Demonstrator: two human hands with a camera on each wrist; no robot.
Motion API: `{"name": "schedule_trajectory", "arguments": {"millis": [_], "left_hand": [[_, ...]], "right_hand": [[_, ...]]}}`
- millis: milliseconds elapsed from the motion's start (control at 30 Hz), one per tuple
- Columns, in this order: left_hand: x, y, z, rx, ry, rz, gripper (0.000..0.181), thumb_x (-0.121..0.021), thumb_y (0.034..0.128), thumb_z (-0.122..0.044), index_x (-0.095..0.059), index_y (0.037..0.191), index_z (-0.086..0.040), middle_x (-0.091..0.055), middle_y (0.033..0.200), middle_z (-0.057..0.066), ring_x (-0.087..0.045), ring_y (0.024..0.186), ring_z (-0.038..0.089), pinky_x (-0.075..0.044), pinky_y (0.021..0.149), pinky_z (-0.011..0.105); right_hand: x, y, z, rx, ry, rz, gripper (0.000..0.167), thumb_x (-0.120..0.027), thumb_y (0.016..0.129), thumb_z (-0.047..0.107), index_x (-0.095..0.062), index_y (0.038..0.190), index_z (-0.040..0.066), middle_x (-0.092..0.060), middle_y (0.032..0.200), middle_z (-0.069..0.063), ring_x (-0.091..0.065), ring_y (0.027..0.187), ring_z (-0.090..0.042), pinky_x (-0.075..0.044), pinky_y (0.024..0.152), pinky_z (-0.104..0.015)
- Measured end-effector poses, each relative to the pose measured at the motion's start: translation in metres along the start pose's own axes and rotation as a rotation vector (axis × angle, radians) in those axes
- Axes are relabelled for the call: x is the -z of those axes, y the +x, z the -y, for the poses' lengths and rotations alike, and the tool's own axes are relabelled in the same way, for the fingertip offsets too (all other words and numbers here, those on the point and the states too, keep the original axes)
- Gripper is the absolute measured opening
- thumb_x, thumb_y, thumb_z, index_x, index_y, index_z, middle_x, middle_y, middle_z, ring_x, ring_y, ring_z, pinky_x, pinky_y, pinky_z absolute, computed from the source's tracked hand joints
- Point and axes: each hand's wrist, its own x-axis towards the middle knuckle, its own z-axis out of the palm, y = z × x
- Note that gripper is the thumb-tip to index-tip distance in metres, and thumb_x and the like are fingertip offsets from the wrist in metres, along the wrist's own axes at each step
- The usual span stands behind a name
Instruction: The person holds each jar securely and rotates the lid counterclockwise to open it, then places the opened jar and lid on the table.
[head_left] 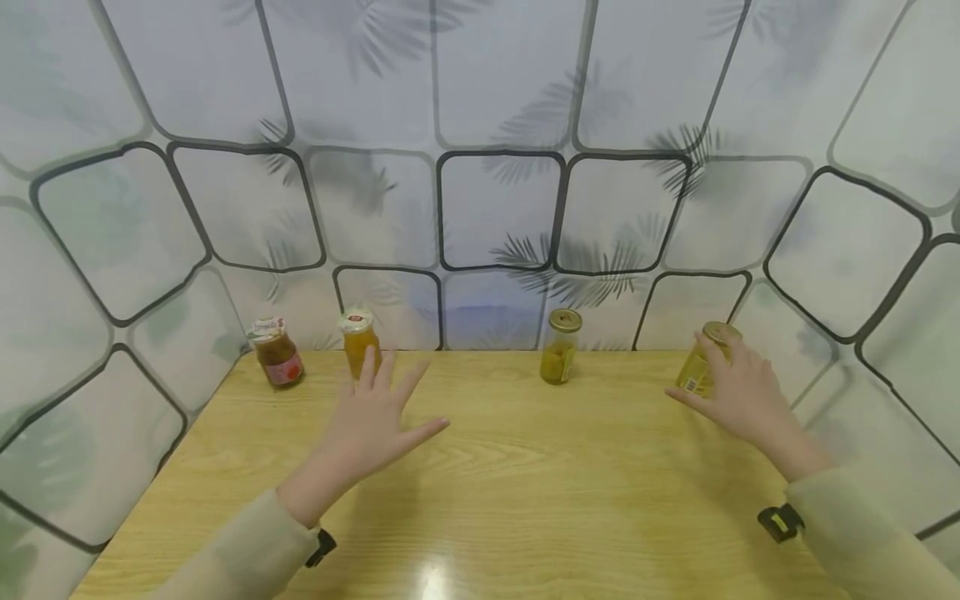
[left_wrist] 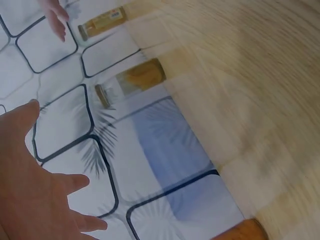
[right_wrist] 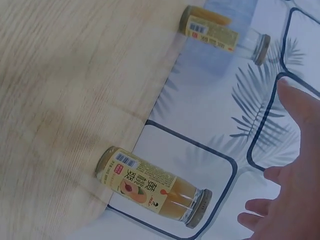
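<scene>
L hand (head_left: 367,427) nr orange jar (head_left: 361,343), R hand (head_left: 744,396) nr peach-label jar (right_wrist: 150,187), both w/ fingers (head_left: 412,382) loose & released

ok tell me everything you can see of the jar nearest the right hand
The jar looks like clear glass, with yellow-orange contents and a gold-coloured, metal-looking lid in place. Its yellow label carries a barcode, printed characters and a peach picture. It stands upright on the wooden-looking table, near the far edge by the wall, rightmost of the row in the head view. The right hand partly covers it there, but the right wrist view shows the fingers apart from it.
</scene>
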Motion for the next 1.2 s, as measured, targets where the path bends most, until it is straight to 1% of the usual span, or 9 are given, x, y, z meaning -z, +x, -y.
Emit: {"name": "schedule_trajectory", "arguments": {"millis": [100, 167, 267, 400, 500, 733, 900, 1067, 1200], "left_hand": [[0.001, 0.006, -0.008, -0.025, -0.007, -0.006, 0.089, -0.059, 0.0965, -0.073, -0.035, 0.167, -0.024, -0.017, 0.175, 0.027, -0.006, 0.16, 0.057, -0.016, 0.121, 0.083], [0.001, 0.01, -0.014, -0.037, -0.01, -0.008, 0.09, -0.059, 0.0961, -0.073, -0.034, 0.168, -0.025, -0.017, 0.175, 0.026, -0.007, 0.16, 0.057, -0.016, 0.122, 0.082], [0.002, 0.014, -0.022, -0.046, -0.02, -0.005, 0.09, -0.058, 0.0959, -0.074, -0.032, 0.168, -0.027, -0.017, 0.175, 0.026, -0.007, 0.16, 0.057, -0.015, 0.123, 0.081], [0.003, 0.021, -0.032, -0.061, -0.037, 0.008, 0.09, -0.057, 0.0964, -0.075, -0.03, 0.169, -0.028, -0.016, 0.176, 0.025, -0.006, 0.161, 0.056, -0.012, 0.124, 0.08], [0.003, 0.026, -0.039, -0.074, -0.041, 0.015, 0.09, -0.055, 0.0966, -0.076, -0.029, 0.169, -0.028, -0.014, 0.177, 0.024, -0.006, 0.162, 0.054, -0.012, 0.125, 0.08], [0.003, 0.034, -0.053, -0.114, -0.043, 0.037, 0.09, -0.052, 0.0977, -0.077, -0.026, 0.17, -0.029, -0.012, 0.177, 0.022, -0.008, 0.163, 0.05, -0.014, 0.129, 0.072], [0.003, 0.038, -0.06, -0.135, -0.045, 0.061, 0.091, -0.052, 0.0981, -0.077, -0.024, 0.17, -0.03, -0.014, 0.177, 0.022, -0.01, 0.163, 0.048, -0.013, 0.131, 0.07], [-0.001, 0.041, -0.067, -0.154, -0.046, 0.049, 0.091, -0.053, 0.0978, -0.076, -0.024, 0.17, -0.029, -0.018, 0.176, 0.022, -0.02, 0.162, 0.049, -0.02, 0.129, 0.069], [-0.008, 0.043, -0.072, -0.173, -0.036, 0.039, 0.092, -0.053, 0.0973, -0.077, -0.027, 0.17, -0.028, -0.023, 0.175, 0.023, -0.03, 0.159, 0.048, -0.027, 0.128, 0.066]], "right_hand": [[0.003, 0.004, -0.004, -0.013, 0.041, -0.012, 0.104, -0.075, 0.093, 0.059, -0.034, 0.159, -0.011, -0.033, 0.158, -0.044, -0.039, 0.132, -0.071, -0.034, 0.105, -0.085], [0.005, 0.007, -0.006, -0.044, 0.084, 0.005, 0.104, -0.073, 0.095, 0.06, -0.033, 0.159, -0.01, -0.03, 0.158, -0.046, -0.033, 0.136, -0.071, -0.027, 0.11, -0.085], [0.008, 0.009, -0.01, -0.102, 0.131, 0.03, 0.104, -0.068, 0.098, 0.061, -0.026, 0.162, -0.009, -0.024, 0.16, -0.048, -0.027, 0.138, -0.072, -0.023, 0.11, -0.087], [0.01, 0.012, -0.015, -0.163, 0.154, 0.028, 0.106, -0.063, 0.101, 0.062, -0.015, 0.166, -0.007, -0.022, 0.159, -0.049, -0.026, 0.14, -0.071, -0.025, 0.11, -0.087], [0.009, 0.015, -0.02, -0.191, 0.175, 0.007, 0.108, -0.061, 0.101, 0.064, -0.011, 0.166, -0.006, -0.023, 0.157, -0.05, -0.026, 0.14, -0.071, -0.026, 0.109, -0.087], [0.002, 0.022, -0.032, -0.244, 0.234, -0.052, 0.109, -0.06, 0.102, 0.063, -0.012, 0.164, -0.012, -0.024, 0.157, -0.05, -0.027, 0.14, -0.07, -0.027, 0.111, -0.084], [-0.006, 0.025, -0.043, -0.275, 0.261, -0.053, 0.109, -0.062, 0.101, 0.062, -0.011, 0.164, -0.012, -0.019, 0.161, -0.049, -0.024, 0.143, -0.07, -0.025, 0.112, -0.084], [-0.016, 0.026, -0.054, -0.309, 0.294, -0.039, 0.113, -0.063, 0.101, 0.062, -0.007, 0.163, -0.014, -0.015, 0.163, -0.048, -0.023, 0.144, -0.071, -0.025, 0.113, -0.083], [-0.023, 0.026, -0.063, -0.353, 0.331, -0.016, 0.117, -0.063, 0.1, 0.063, -0.003, 0.162, -0.016, -0.013, 0.162, -0.05, -0.023, 0.143, -0.072, -0.026, 0.113, -0.082]]}}
